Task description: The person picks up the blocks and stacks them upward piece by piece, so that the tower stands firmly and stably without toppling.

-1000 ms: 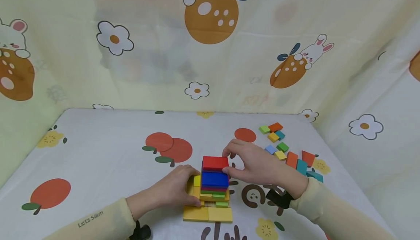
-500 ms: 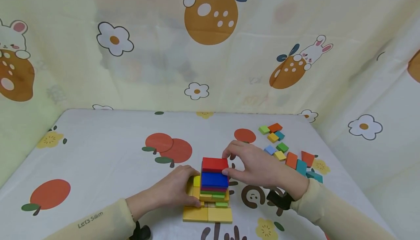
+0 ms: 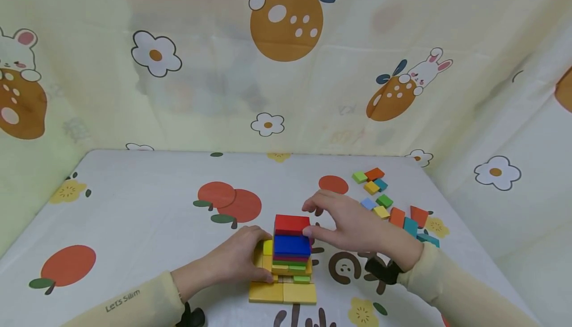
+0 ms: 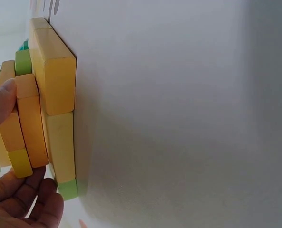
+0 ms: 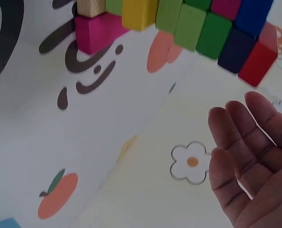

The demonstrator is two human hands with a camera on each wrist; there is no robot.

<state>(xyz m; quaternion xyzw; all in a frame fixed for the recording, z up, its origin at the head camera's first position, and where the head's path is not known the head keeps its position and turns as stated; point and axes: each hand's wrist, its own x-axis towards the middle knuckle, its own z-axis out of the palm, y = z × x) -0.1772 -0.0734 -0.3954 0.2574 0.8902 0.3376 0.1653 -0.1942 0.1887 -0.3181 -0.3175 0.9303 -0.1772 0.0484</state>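
While left fingers (image 3: 250,257) press stack (image 3: 290,257) — right fingers (image 3: 313,231) spread.

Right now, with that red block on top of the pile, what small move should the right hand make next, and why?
Probably reach for the loose coloured blocks: the right hand is open beside the red wooden block, which already rests on the stack, while the left hand steadies the base.
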